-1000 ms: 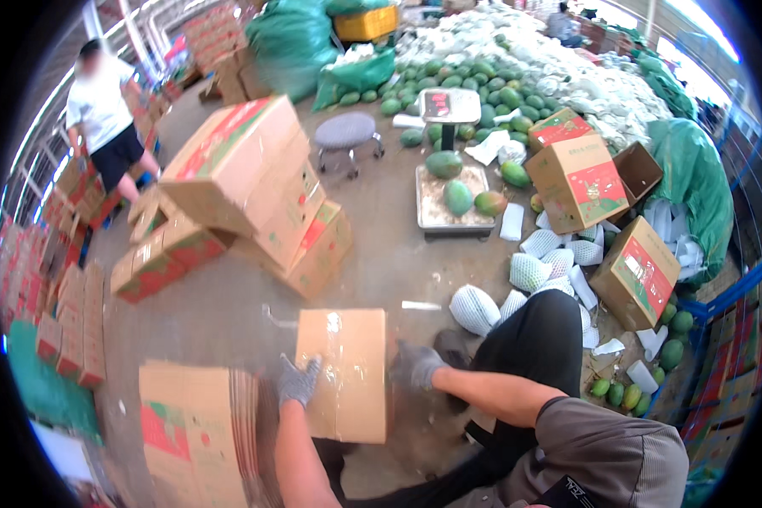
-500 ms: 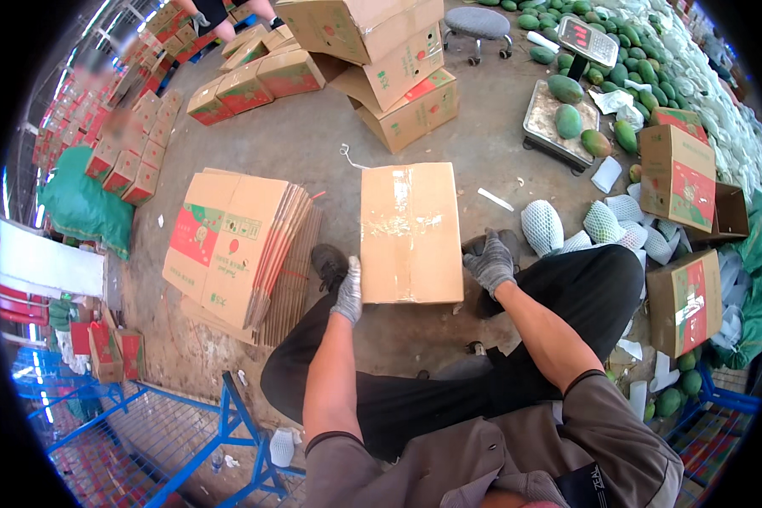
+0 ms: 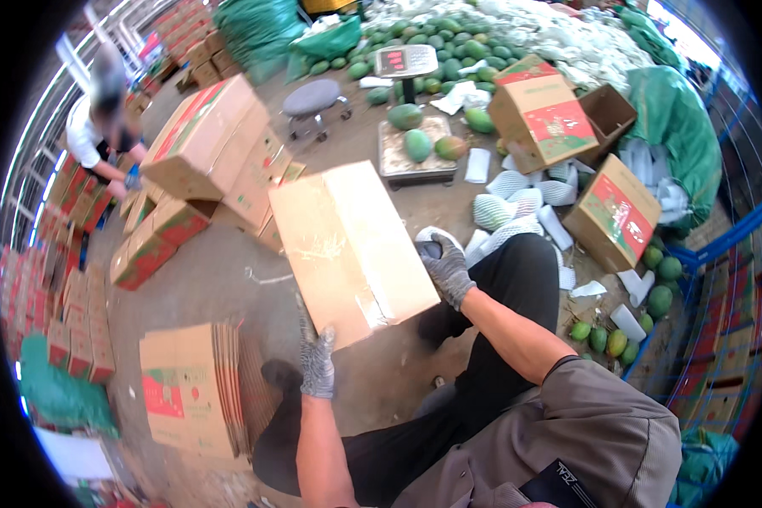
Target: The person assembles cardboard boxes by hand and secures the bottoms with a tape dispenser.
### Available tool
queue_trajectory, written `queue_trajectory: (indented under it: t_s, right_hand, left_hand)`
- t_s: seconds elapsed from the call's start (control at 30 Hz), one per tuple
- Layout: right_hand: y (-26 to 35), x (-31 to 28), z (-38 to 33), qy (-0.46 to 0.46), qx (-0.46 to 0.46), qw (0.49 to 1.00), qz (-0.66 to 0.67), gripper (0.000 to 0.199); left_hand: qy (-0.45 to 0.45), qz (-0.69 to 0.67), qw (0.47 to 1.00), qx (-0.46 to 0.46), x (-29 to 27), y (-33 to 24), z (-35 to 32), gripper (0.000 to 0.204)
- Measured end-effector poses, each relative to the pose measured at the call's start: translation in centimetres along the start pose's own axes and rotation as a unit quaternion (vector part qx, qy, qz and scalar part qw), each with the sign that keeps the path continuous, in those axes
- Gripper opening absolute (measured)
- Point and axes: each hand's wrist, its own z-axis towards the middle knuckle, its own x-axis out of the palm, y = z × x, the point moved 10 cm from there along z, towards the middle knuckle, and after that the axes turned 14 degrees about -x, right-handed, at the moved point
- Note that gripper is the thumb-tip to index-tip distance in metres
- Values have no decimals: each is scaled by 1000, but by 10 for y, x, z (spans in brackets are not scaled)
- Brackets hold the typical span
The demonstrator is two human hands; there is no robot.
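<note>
Between my hands is a brown cardboard box (image 3: 356, 245), tilted, with clear tape running along its closed upper face. My left hand (image 3: 317, 362), in a grey glove, grips the box's near left edge, its fingers partly hidden against the side. On the right, my gloved right hand (image 3: 449, 269) presses against the box's right side; its fingertips are partly out of sight. Beyond my left hand, a stack of flattened printed cartons (image 3: 186, 389) lies on the floor beside my foot.
Large stacked cartons (image 3: 220, 152) stand ahead on the left, where another person (image 3: 102, 140) bends over. Ahead are a stool (image 3: 311, 97) and a scale (image 3: 415, 151) bearing green fruit. On the right lie foam nets (image 3: 504, 207), cartons (image 3: 615, 212) and a fruit heap (image 3: 449, 42).
The box has gone from level between my legs to raised and tilted, with both hands on it. My view has swung right, bringing the scale and the fruit heap nearer the middle.
</note>
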Motion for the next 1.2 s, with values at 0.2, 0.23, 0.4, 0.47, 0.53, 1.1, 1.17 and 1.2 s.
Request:
queue_trajectory:
  t_s: [0.2,0.23,0.4,0.47,0.53,1.1,1.17,1.2]
  right_hand:
    - [3,-163,30,-132,18,937,324,51]
    - [12,-188,32,-141,-2,900,412,50]
    - [80,-380,33,-362,-222,878,220,46]
    - [65,-460,10,-424,-197,882,64,51]
    - [11,-468,-27,-525,-70,839,125,61]
    - [216,-79,54,-81,-180,928,315,82]
    - [263,-9,42,31,-181,906,381,85]
    - [290,22,32,88,-212,903,364,84]
  left_hand:
    - [77,277,899,331,177,-185,-28,127]
    - [67,339,850,397,206,-213,-48,126]
    - [70,319,752,573,335,-324,-81,101]
    - [-29,355,724,590,389,-345,-81,88]
    - [-55,372,734,566,418,-341,-71,82]
    - [-294,637,705,103,-124,-131,-95,68]
    - [-371,622,688,49,-196,-111,-129,71]
    - [-384,617,686,-35,-227,-89,-139,75]
